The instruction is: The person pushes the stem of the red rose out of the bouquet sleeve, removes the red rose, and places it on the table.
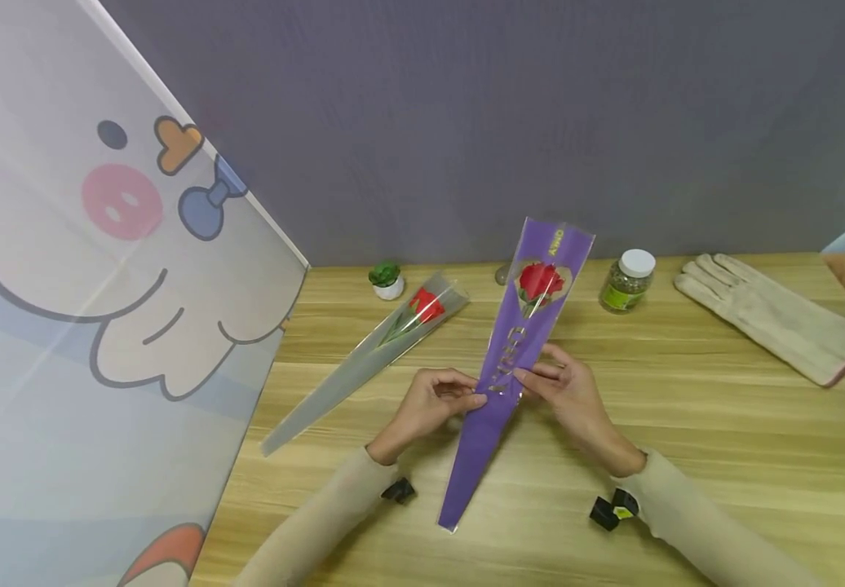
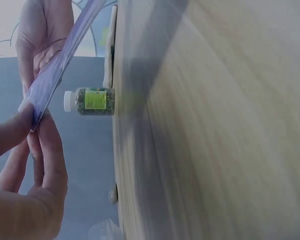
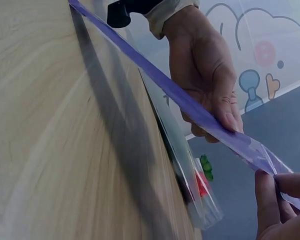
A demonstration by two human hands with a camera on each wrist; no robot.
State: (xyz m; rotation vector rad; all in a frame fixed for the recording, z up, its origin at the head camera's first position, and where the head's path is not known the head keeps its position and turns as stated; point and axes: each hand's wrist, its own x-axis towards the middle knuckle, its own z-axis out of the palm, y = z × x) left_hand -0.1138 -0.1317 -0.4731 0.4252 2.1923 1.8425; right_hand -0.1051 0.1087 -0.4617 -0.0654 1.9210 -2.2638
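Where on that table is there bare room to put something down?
Bare wood lies right of the purple sleeve, between the right hand and the glove. It is crowded along the back: small plant, clear sleeve, jar.

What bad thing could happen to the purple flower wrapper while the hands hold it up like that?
The long purple plastic sleeve with the red rose is only pinched at its edges by the left hand and right hand, so it might slip or crease. Its raised top leans near the small glass jar with the white lid, which a swing could perhaps knock over.
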